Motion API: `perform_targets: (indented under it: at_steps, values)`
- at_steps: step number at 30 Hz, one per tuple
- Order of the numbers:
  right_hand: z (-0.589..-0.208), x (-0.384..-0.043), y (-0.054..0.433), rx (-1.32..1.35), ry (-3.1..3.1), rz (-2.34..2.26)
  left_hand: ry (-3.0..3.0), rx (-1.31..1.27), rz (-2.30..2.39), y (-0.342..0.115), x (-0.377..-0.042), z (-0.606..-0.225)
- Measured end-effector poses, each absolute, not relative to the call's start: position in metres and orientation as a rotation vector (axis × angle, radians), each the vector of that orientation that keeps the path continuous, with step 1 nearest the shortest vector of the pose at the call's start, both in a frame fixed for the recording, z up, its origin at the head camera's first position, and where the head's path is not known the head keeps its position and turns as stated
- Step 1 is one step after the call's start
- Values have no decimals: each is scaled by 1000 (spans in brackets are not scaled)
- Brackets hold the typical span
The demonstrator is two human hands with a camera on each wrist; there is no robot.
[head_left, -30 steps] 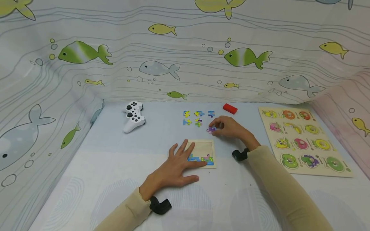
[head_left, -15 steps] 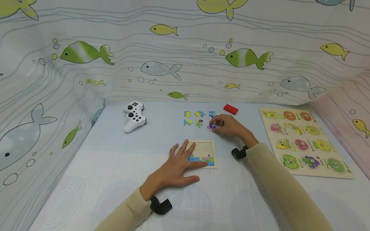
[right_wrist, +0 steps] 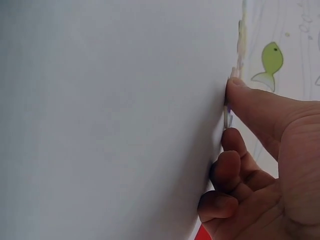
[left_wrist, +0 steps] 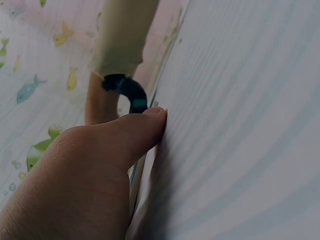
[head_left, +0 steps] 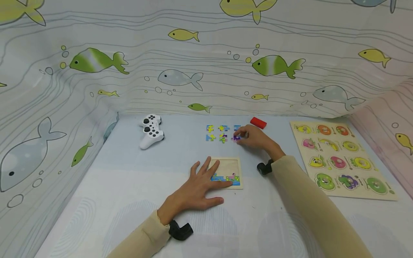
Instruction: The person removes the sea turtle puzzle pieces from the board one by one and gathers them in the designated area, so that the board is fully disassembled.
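My right hand (head_left: 255, 138) pinches a small purple jigsaw piece (head_left: 236, 138) between thumb and fingers at the table surface. In the right wrist view, that piece shows edge-on as a thin sliver (right_wrist: 227, 116) between thumb and fingertip. Several other jigsaw pieces (head_left: 223, 137), with yellow, blue and green prints, lie just left of it in two rows. With fingers spread, my left hand (head_left: 198, 188) rests across the left side of a wooden puzzle tray (head_left: 229, 164). Joined pieces (head_left: 235, 180) fill the tray's lower part, some hidden under the fingers. Only the thumb side of this hand (left_wrist: 100, 160) shows in the left wrist view.
A white game controller (head_left: 151, 130) lies at the back left. Behind the right hand is a red block (head_left: 258, 123). A large wooden fruit puzzle board (head_left: 342, 161) lies on the right. Fish-printed cloth (head_left: 174, 96) walls in the table's back and sides.
My right hand has slid the purple piece a little farther from me, into line with the nearer row of loose pieces. My left hand stays in place on the tray.
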State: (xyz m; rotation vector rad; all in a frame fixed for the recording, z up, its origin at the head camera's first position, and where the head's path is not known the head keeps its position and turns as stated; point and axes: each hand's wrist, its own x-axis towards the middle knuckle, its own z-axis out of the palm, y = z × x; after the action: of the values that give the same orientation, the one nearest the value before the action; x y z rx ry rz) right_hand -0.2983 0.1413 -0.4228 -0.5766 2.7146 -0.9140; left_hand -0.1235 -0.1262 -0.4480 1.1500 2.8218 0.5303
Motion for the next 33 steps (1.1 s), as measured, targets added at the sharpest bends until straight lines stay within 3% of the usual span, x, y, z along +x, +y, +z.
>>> perform_targets:
  at_steps: [33]
  values:
    - [-424,-288,151,-452,2671,-1025,2990,1136,591,-125,-134,-452]
